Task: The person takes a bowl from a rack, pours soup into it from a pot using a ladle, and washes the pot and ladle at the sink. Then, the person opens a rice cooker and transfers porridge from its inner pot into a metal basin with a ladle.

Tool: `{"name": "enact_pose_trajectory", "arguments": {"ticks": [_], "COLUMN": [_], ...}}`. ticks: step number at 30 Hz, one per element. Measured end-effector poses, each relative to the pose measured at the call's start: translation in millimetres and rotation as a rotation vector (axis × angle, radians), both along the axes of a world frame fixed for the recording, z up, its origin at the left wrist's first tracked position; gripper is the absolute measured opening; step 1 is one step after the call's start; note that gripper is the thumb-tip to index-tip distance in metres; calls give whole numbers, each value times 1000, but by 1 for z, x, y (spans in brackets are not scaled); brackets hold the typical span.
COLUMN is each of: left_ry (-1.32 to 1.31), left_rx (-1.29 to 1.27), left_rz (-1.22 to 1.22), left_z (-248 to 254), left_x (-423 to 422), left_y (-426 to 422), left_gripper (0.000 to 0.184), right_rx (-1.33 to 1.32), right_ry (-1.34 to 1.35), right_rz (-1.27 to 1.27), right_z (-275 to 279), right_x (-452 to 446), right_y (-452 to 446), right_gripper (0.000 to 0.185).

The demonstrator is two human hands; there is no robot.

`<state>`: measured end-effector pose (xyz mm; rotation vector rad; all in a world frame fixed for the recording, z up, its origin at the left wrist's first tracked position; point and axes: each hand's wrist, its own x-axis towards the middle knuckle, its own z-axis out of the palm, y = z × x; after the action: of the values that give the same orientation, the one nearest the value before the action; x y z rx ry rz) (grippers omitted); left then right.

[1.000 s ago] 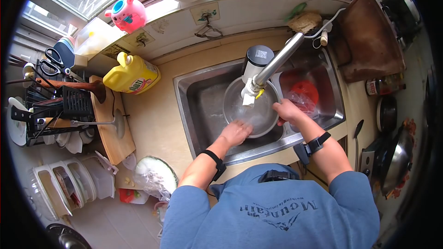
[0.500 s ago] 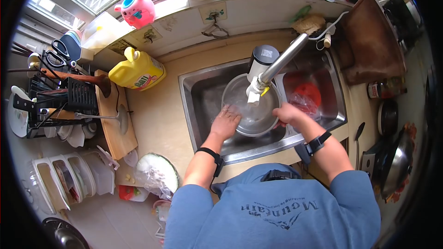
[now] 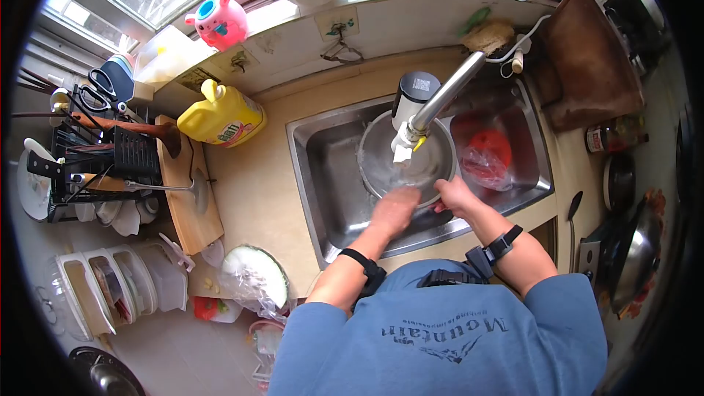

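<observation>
A round grey metal bowl [image 3: 370, 154] sits in the left basin of the sink [image 3: 312, 198], under the tap [image 3: 405, 148]. What looks like water covers its inside. My right hand [image 3: 456, 196] is closed on the near right part of the bowl's rim. Over the near edge of the bowl is my left hand [image 3: 397, 207], smeared by motion, so its fingers do not show clearly. A grey cylinder with a dark top [image 3: 418, 88] is on the tap behind the bowl.
The right basin holds a red round thing [image 3: 490, 148] and clear plastic [image 3: 485, 170]. On the counter at left stand a yellow jug [image 3: 224, 117], a wooden board [image 3: 209, 216] and a dish rack [image 3: 110, 150]. A cut melon [image 3: 253, 271] under plastic lies near the front left.
My left hand has moved right and toward me, from the bowl's left side to its near edge. The bowl has shifted slightly right, with my right hand still on its rim.
</observation>
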<state>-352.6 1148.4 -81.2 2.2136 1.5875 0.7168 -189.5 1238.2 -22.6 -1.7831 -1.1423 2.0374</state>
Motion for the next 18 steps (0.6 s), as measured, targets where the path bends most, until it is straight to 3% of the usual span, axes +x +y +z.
{"name": "enact_pose_trajectory", "arguments": {"ticks": [2, 3, 5, 8, 9, 11, 12, 14, 15, 17, 18], "left_ry": [163, 164, 462, 589, 592, 68, 69, -230, -6, 271, 271], "left_rx": [-166, -159, 5, -139, -140, -429, -427, -298, -395, -60, -56], "left_rz": [-38, -37, 63, 224, 225, 60, 57, -53, -82, -107, -111], "left_z": [-1, -1, -1, 4, 10, 32, 25, 17, 19, -20, -20], "left_x": [-29, -43, -61, -28, -13, 10, 10, 3, -14, -51, -53], "left_y": [1, 6, 15, 13, 10, 2, -2, -8, -8, -19, -16], "left_gripper": [37, 37, 37, 39, 39, 42, 42, 44, 47, 43, 43], "right_rx": [25, 32, -32, -23, -24, 101, 139, 106, 73, -3, -84], "right_ry": [-17, -17, -90, -159, -156, -119, -151, -181, -208, -219, -229], "right_rz": [58, 58, 134, 236, 237, 286, 253, 319, 386, 475, 559], "right_z": [8, 10, 13, 23, 26, 30, 31, 22, 17, 27, 30], "right_x": [2, 2, 2, -3, -5, -10, -11, -3, 1, 3, 5], "right_y": [8, 12, 21, 41, 41, 40, 38, 43, 46, 54, 56], "right_gripper": [30, 30, 32, 34, 34, 35, 35, 35, 36, 37, 37]}}
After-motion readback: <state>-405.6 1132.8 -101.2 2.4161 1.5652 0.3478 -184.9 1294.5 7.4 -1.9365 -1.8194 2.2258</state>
